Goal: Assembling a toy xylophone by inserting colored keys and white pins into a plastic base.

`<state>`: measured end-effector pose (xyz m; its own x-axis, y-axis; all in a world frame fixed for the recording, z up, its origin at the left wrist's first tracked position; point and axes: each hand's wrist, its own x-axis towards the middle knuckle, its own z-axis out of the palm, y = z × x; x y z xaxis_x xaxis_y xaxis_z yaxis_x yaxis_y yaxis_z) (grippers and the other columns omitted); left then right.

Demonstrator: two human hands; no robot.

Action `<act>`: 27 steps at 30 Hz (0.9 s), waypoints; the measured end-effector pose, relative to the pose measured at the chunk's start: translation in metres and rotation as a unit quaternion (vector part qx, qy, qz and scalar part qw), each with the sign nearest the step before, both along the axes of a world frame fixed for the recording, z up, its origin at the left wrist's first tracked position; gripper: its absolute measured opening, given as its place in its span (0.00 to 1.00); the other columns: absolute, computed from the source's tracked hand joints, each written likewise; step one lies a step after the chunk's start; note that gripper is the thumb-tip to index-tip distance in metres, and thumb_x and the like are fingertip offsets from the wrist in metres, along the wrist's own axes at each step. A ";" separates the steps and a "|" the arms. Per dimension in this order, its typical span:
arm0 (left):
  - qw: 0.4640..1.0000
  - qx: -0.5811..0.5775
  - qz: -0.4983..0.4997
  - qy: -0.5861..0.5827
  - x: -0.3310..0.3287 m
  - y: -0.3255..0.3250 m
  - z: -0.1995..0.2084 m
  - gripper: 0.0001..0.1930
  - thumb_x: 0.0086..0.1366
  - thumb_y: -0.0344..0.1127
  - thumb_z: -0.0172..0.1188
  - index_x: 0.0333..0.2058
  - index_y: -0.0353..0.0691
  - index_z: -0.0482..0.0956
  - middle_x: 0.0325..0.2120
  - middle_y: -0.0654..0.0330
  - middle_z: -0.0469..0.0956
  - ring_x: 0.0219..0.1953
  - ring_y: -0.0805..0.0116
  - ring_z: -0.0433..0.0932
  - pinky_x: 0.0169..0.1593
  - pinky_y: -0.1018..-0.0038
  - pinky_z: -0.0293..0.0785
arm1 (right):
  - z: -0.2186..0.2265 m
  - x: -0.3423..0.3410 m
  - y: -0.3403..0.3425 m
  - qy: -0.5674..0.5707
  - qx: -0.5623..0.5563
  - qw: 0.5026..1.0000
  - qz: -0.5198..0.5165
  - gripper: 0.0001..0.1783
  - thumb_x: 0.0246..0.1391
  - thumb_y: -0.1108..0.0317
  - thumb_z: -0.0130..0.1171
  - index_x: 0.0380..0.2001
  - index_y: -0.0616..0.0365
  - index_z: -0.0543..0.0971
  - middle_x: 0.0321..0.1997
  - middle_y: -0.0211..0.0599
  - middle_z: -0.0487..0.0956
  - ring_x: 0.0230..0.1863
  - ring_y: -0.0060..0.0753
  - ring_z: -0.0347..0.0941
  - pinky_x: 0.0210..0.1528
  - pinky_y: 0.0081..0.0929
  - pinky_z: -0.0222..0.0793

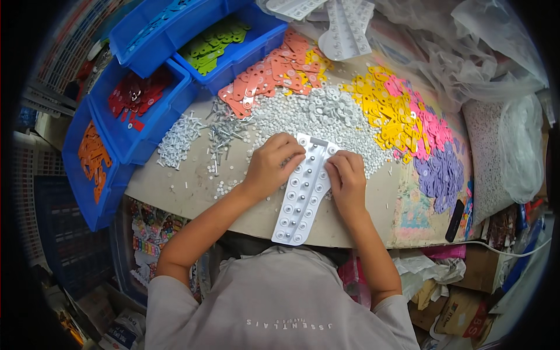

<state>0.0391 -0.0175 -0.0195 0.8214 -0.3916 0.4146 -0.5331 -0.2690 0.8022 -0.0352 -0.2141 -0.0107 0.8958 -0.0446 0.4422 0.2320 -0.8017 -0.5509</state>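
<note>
A long white plastic tray [301, 195] lies in front of me, its lower end reaching over the table's near edge. Rings with round white pieces run along both its sides, and small metal studs stand in a row down its middle. At its upper left edge is my left hand [273, 166], fingers curled and thumb pressed to the fingertips. My right hand [349, 181] is closed in a pinch at the upper right edge. Whatever lies between the fingertips of either hand is too small or hidden to make out. Just beyond spreads a heap of small white round pieces [291, 114].
Blue bins [131, 154] with coloured flat pieces stand at the left. Screws [178, 140] lie near them. Coral [265, 76], yellow [385, 111], pink [431, 131] and purple pieces [440, 178] are piled across the table. More white trays [347, 32] and clear plastic bags [484, 46] sit at the back.
</note>
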 end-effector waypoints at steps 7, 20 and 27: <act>0.996 -0.005 -0.004 0.087 -0.001 0.002 0.002 0.06 0.58 0.27 0.68 0.33 0.37 0.80 0.31 0.59 0.77 0.36 0.59 0.79 0.39 0.66 0.76 | -0.001 0.003 -0.003 0.018 0.030 0.999 0.032 0.07 0.51 0.79 0.65 0.34 0.62 0.78 0.40 0.42 0.77 0.44 0.48 0.72 0.47 0.38 0.70; 0.959 0.150 -0.013 -0.238 0.005 0.008 0.001 0.13 0.53 0.30 0.69 0.39 0.40 0.83 0.32 0.60 0.78 0.36 0.60 0.78 0.37 0.67 0.75 | 0.002 0.004 -0.005 0.024 0.026 0.998 0.044 0.07 0.52 0.80 0.65 0.33 0.62 0.77 0.41 0.42 0.77 0.45 0.46 0.73 0.46 0.35 0.71; 0.999 0.032 -0.004 -0.028 0.003 0.003 -0.003 0.07 0.56 0.28 0.70 0.34 0.37 0.83 0.31 0.57 0.78 0.33 0.58 0.79 0.36 0.66 0.76 | -0.001 0.005 -0.005 0.024 0.029 0.998 0.045 0.07 0.52 0.80 0.65 0.34 0.62 0.77 0.41 0.41 0.77 0.45 0.46 0.73 0.47 0.35 0.71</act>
